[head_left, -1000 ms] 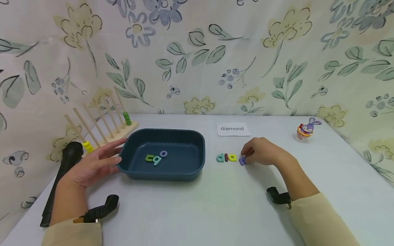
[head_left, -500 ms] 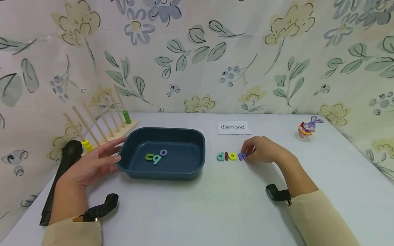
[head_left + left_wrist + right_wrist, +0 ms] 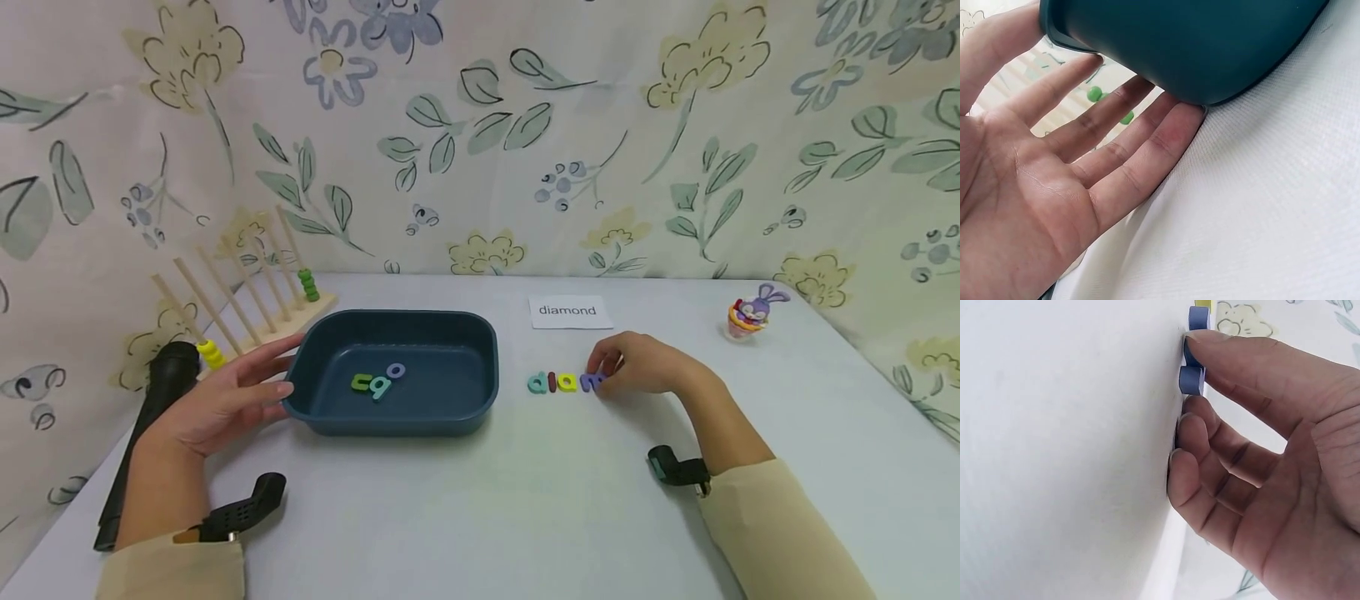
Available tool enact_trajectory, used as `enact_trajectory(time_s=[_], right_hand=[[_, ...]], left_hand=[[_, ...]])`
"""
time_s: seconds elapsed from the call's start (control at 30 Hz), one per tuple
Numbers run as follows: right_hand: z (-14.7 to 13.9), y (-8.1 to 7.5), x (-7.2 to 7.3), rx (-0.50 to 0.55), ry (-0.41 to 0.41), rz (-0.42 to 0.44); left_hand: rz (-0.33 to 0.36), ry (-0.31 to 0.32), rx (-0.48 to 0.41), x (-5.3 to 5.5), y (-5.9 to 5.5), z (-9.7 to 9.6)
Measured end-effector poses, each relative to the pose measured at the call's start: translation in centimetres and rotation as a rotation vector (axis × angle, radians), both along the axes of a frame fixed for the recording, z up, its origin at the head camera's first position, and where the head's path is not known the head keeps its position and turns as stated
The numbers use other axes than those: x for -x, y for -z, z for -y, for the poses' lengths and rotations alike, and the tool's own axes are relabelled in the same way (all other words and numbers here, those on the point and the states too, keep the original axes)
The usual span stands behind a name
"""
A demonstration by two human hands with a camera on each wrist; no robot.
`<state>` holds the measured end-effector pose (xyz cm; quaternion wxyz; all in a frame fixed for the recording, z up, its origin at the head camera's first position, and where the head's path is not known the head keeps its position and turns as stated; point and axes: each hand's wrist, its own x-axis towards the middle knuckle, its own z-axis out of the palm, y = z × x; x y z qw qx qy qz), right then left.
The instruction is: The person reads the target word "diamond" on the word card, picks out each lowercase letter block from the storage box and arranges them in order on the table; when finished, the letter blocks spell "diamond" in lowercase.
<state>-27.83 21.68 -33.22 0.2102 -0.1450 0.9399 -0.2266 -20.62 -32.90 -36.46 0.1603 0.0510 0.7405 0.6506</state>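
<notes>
Far left: black tapering rod (image 3: 171, 375), then a pale wooden peg rack (image 3: 315, 311) with round yellow and green beads (image 3: 308, 287). Left hand (image 3: 225, 398): grip apart, tips against a deep, smooth, round-cornered blue tray (image 3: 397, 423). Inside it, 3 chunky letters (image 3: 377, 395). Next, on the white, finely textured counter (image 3: 465, 517), a row: teal d (image 3: 544, 382), dark-red bar (image 3: 552, 382), yellow a (image 3: 575, 384); behind, a flat card (image 3: 570, 323) printed "diamond". At the row's right end, thick purple m (image 3: 586, 383), right hand (image 3: 639, 364) grip clamped on it, thumb in front. Far right, long-eared rabbit figurine (image 3: 752, 312).
</notes>
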Motion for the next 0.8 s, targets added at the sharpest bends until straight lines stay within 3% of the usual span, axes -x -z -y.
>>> enact_trajectory(time_s=[0.43, 0.8], right_hand=[[-0.15, 0.21, 0.40, 0.037, 0.004, 0.027], [-0.09, 0.26, 0.44, 0.031, 0.000, 0.034]], left_hand=[[0.010, -0.018, -0.011, -0.11, 0.10, 0.05], [-0.001, -0.024, 0.051, -0.22, 0.04, 0.03]])
